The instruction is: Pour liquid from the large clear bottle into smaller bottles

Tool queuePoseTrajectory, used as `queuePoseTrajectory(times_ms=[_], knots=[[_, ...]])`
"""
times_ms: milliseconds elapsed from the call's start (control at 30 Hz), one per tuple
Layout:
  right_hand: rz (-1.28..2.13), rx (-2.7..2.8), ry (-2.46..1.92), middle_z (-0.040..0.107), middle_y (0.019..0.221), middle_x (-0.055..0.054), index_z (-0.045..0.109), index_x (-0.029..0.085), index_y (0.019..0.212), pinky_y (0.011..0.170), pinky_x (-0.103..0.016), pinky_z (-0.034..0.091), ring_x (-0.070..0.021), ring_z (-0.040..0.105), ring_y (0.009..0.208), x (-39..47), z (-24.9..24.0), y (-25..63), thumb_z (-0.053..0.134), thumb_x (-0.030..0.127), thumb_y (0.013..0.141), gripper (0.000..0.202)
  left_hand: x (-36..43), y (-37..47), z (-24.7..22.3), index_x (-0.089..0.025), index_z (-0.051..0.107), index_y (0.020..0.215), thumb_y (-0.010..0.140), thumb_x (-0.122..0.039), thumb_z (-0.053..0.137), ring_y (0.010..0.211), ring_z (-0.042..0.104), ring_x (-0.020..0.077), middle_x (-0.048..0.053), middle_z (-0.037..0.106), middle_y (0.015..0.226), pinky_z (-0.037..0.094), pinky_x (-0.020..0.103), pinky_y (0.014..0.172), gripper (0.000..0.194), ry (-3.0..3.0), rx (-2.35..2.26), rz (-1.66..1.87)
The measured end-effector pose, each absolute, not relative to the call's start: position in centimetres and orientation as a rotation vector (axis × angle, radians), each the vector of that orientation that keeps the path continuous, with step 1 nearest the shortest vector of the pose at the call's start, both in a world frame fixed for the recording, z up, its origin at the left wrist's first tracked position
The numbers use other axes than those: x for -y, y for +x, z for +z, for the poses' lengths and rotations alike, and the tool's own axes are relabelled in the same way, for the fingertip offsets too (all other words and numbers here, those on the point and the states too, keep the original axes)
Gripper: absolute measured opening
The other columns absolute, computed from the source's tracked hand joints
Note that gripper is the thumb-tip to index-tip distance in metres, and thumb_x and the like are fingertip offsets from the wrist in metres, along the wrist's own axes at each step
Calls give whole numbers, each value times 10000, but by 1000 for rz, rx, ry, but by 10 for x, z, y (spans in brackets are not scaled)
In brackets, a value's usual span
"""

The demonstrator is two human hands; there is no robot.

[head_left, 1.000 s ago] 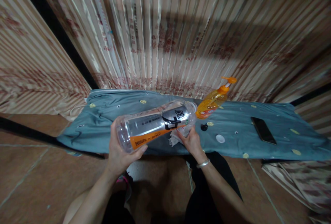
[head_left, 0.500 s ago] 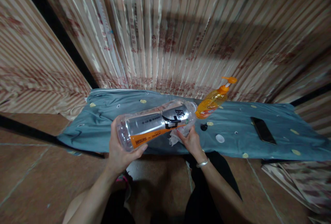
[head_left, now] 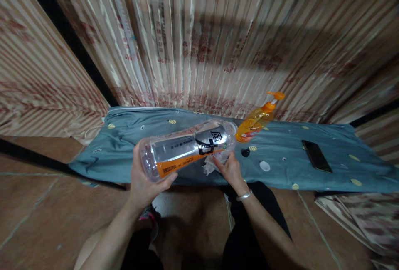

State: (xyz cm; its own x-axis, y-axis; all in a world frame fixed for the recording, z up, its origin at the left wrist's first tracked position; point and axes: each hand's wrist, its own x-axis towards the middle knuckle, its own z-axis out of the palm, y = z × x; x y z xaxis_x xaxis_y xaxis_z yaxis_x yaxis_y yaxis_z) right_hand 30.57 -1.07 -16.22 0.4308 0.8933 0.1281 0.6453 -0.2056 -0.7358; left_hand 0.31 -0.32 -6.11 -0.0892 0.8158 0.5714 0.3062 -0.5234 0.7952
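Note:
A large clear plastic bottle (head_left: 183,147) with a silver and orange label lies tilted on its side in the air, its neck toward the right. Wrapped round its base end is my left hand (head_left: 146,182), thumb along the lower side. My right hand (head_left: 231,172), with a silver bracelet at the wrist, is closed on a crumpled white tissue (head_left: 210,165) beneath the neck end. Part of the tissue is hidden behind the bottle. Just right of the neck stands an orange pump bottle (head_left: 254,124) of yellow-orange liquid.
Blue-grey patterned cloth (head_left: 193,178) covers the narrow surface before me. On it lie a small black cap (head_left: 245,152), a white disc (head_left: 264,166) and a black phone (head_left: 316,156). A striped curtain (head_left: 199,53) hangs behind, with dark metal bars (head_left: 68,37) at the sides.
Almost nothing differs. Both hands keep their hold on the bottle and the tissue, and the bottle has turned very slightly about its length.

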Motion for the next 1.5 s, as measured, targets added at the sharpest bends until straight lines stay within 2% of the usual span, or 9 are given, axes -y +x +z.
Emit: queuePoseTrajectory(times_ms=[167,433,800,1033,1367,1500], knots=[[421,1289,-1948,837,1052,-160,597,213,1193,861,-484,660,-380,824,977,11,-163,306,774,546,821,530,4,2,-61,-220,572,1415,651,-639,929,1202,744,437,183,707,1332,624,652,1068,941,1777,-1218,1626],[432,1316,-1918,838,1085,-206,606,172,1225,862,-487,650,-393,824,989,10,-168,310,748,622,818,624,5,3,-55,-222,553,1398,627,-654,926,1199,744,418,157,688,1315,621,623,1079,959,1755,-1256,1613],[434,1330,-1944,836,1092,-210,613,154,1267,849,-463,647,-385,822,1000,10,-168,310,757,657,852,668,5,3,-54,-224,558,1393,619,-634,938,1158,752,428,158,711,1286,635,632,1049,955,1732,-1245,1606],[450,1332,-1978,835,1122,-226,597,122,1312,875,-464,643,-390,823,1015,10,-168,310,783,604,841,699,4,2,-56,-221,576,1403,647,-616,930,1129,766,415,152,710,1272,649,625,1021,924,1796,-1234,1634],[427,1339,-1965,840,1103,-180,592,167,1289,854,-436,645,-369,828,1014,10,-167,309,784,534,854,600,4,2,-55,-229,592,1383,629,-664,912,1116,767,411,147,732,1250,660,609,993,927,1787,-1259,1624],[412,1354,-1997,836,1112,-197,577,146,1327,852,-446,643,-386,824,1019,10,-167,309,783,528,854,642,3,4,-53,-230,586,1389,605,-672,913,1136,764,413,143,719,1256,656,602,1015,958,1761,-1269,1614]])
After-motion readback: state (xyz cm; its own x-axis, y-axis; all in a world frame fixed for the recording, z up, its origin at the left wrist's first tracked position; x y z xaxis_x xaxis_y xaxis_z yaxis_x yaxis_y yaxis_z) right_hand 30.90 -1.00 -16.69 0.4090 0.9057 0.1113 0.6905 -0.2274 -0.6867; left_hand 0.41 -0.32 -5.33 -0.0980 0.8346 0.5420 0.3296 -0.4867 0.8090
